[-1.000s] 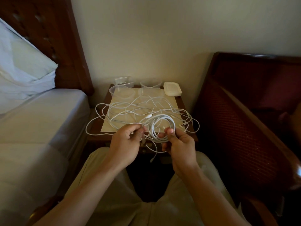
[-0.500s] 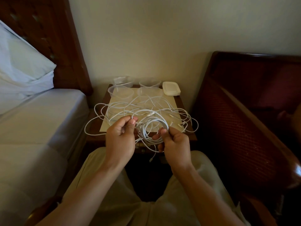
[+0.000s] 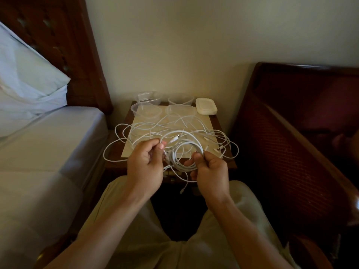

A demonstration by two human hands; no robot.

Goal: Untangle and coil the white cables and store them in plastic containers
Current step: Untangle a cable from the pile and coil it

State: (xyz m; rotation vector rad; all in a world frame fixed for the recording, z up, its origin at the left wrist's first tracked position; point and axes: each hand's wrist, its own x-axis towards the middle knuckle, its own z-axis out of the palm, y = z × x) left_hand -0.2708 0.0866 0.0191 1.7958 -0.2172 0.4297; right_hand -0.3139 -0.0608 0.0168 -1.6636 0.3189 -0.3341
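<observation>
A coil of white cable [image 3: 186,152] hangs between my hands over the near edge of the small wooden nightstand [image 3: 225,131]. My right hand [image 3: 208,171] pinches the coil's right side. My left hand [image 3: 144,164] grips a strand of the same cable at the coil's left, thumb on top. One loose end with a plug [image 3: 182,190] dangles below. A tangle of white cables [image 3: 155,129] sprawls over the beige mat [image 3: 202,123] behind. Several clear plastic containers [image 3: 145,110] stand at the back.
A stack of white lids [image 3: 206,106] sits at the nightstand's back right corner. A bed with a white sheet [image 3: 48,144] and pillow [image 3: 25,78] lies to the left. A dark red wooden chair [image 3: 291,133] stands to the right. My knees are below.
Both hands with the coil have shifted slightly left and up. My left hand has lifted a strand higher, turning its thumb upward; the coil has tilted and tightened.
</observation>
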